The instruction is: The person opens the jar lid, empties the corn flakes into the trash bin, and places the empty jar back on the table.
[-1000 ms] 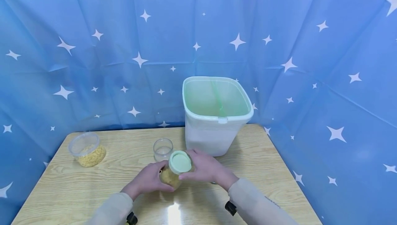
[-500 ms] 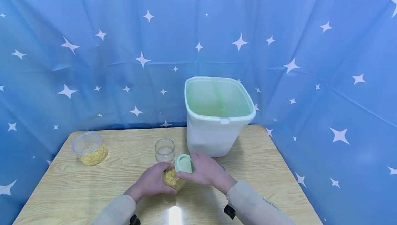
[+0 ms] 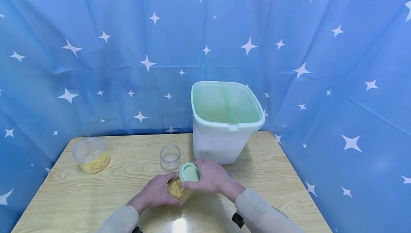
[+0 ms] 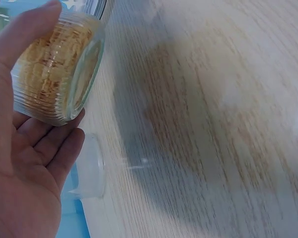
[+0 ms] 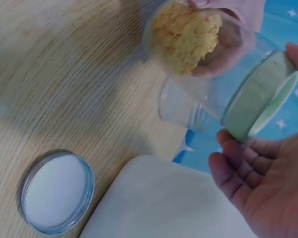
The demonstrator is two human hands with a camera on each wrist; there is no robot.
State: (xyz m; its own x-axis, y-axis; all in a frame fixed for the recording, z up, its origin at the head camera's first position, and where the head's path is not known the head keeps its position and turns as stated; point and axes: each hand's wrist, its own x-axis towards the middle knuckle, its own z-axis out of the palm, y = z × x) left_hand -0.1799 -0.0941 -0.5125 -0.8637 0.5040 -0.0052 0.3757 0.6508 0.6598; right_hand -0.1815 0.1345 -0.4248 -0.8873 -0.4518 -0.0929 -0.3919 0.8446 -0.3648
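A clear jar (image 3: pixel 175 189) partly filled with yellow flakes is held tilted above the table in both hands. My left hand (image 3: pixel 156 192) grips its body near the base, thumb on one side and fingers on the other in the left wrist view. On the jar's mouth sits a pale green lid (image 5: pixel 256 101), which my right hand (image 3: pixel 210 176) holds by the rim between thumb and fingers. Just behind the jar stands a small clear round container (image 3: pixel 170 157) with nothing visible inside.
A white bin (image 3: pixel 218 143) with a pale green inside stands at the back right. At the back left is a clear tub (image 3: pixel 93 158) with yellow flakes. A round silver-rimmed lid (image 5: pixel 58 192) lies on the wooden table (image 3: pixel 80 197), beside the bin.
The jar has tilted further, its lid leaning to the right and its flakes showing more. Both hands keep their hold. The head view has shifted slightly.
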